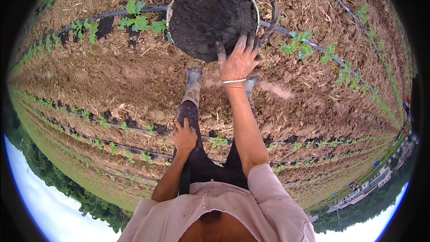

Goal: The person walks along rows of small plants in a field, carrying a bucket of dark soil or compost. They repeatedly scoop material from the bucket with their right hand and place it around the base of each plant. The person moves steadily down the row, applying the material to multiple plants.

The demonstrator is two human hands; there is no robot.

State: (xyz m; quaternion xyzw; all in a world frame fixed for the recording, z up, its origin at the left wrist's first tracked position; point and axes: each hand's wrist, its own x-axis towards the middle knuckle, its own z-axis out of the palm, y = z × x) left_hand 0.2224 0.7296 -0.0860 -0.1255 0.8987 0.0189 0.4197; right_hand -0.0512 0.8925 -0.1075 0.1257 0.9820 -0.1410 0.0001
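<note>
One round bucket (212, 18) with a pale metal rim sits on the brown earth, filled almost to the brim with dark, crumbly soil (210, 11), and a curved handle (272, 9) arches past its right side. The right hand (238, 60) reaches into the near edge of the bucket, its fingers (242, 42) spread and smeared with dark soil, tips resting on the soil just inside the rim; whether it is pinching any of it cannot be told. A single thin white bangle (234, 81) circles that wrist. The left hand (184, 136) lies well behind the bucket, flat and loosely open on the left thigh (188, 112) of the dark trousers, holding nothing. Two muddy boots (193, 85) stand just behind the bucket, one either side of the right forearm. One black irrigation hose (107, 15) runs past the bucket on both sides, with small green seedlings (136, 18) spaced along it; more hose lines with seedlings run in rows behind the boots. No packages, labels or signs show near the bucket.
</note>
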